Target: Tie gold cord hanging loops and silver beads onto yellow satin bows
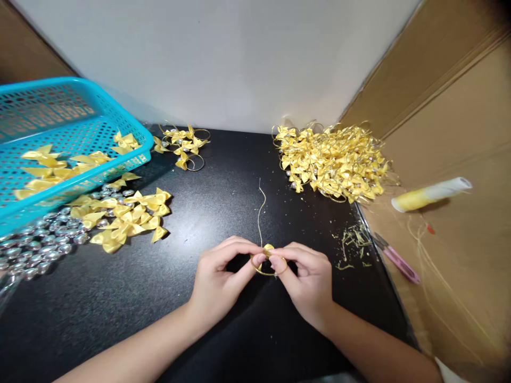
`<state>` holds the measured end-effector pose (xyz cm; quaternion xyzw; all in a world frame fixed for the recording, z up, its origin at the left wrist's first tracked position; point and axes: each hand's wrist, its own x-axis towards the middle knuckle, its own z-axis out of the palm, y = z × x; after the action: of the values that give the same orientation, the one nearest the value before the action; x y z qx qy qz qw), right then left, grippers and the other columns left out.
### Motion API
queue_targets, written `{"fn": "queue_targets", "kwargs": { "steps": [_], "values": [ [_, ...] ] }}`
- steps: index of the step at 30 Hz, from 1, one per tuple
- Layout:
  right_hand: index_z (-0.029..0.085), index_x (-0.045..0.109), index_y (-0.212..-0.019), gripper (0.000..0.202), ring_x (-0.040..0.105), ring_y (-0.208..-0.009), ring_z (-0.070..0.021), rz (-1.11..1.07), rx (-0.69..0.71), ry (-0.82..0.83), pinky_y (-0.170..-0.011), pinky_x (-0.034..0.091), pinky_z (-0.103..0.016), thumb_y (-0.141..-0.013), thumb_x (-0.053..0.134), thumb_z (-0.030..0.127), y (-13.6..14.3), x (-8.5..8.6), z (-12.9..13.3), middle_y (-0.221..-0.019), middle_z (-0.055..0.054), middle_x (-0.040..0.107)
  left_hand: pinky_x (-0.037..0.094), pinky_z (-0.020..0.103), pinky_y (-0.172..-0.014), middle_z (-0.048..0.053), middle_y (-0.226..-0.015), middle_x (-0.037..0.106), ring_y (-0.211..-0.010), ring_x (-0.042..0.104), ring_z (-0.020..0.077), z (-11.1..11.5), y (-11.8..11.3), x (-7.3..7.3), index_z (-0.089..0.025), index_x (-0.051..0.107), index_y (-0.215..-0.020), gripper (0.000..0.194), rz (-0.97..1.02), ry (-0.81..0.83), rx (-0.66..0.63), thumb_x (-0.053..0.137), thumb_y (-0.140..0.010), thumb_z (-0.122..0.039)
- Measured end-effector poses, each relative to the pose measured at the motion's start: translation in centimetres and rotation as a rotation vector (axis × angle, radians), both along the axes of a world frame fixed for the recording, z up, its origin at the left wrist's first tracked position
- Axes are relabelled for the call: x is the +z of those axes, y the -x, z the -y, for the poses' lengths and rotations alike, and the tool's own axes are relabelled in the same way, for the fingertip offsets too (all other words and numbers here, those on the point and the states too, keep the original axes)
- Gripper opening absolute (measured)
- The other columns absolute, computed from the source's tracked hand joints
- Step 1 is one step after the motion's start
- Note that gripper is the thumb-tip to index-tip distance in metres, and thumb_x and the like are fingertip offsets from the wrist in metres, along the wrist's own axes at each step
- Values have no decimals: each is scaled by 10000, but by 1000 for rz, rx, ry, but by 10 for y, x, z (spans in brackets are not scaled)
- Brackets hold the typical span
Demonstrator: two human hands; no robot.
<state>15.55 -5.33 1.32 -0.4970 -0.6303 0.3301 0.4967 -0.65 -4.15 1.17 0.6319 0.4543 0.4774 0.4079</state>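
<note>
My left hand point(225, 271) and my right hand point(305, 276) meet at the lower middle, thumbs and index fingers pinched on a thin gold ring point(263, 273). A bit of yellow ribbon shows above the fingertips, mostly hidden by them. From the pinch a thin gold cord point(261, 213) runs away from me across the black table point(223, 197). To the left lie loose yellow bows point(131, 218) beside silver beads point(43, 247). At the back right is a large heap of yellow bows on gold rings point(335, 162).
A turquoise basket point(93, 178) holding yellow bows stands at the left. A few ringed bows point(186, 143) lie at the back. On the right are cord scraps point(355, 239), pink-handled snips point(399, 263), a cord spool point(431, 195) and cardboard point(459, 117).
</note>
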Motion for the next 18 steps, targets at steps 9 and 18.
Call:
{"fn": "queue_targets", "kwargs": {
  "steps": [9, 18],
  "values": [
    [185, 783, -850, 152, 625, -551, -121, 0, -14, -1, -541, 510, -228, -813, 656, 109, 0, 1, -1, -657, -38, 717, 556, 157, -652, -29, -769, 777, -689, 702, 102, 2, 0, 0, -260, 783, -800, 176, 148, 168, 45, 725, -765, -98],
    [194, 788, -862, 163, 637, -568, -122, -24, -20, 31, -554, 520, -226, -814, 656, 111, 1, -2, 0, -669, -39, 723, 563, 133, -660, -39, -770, 786, -703, 716, 97, 2, -1, -1, -279, 790, -773, 198, 234, 273, 54, 749, -730, -90]
  ]
}}
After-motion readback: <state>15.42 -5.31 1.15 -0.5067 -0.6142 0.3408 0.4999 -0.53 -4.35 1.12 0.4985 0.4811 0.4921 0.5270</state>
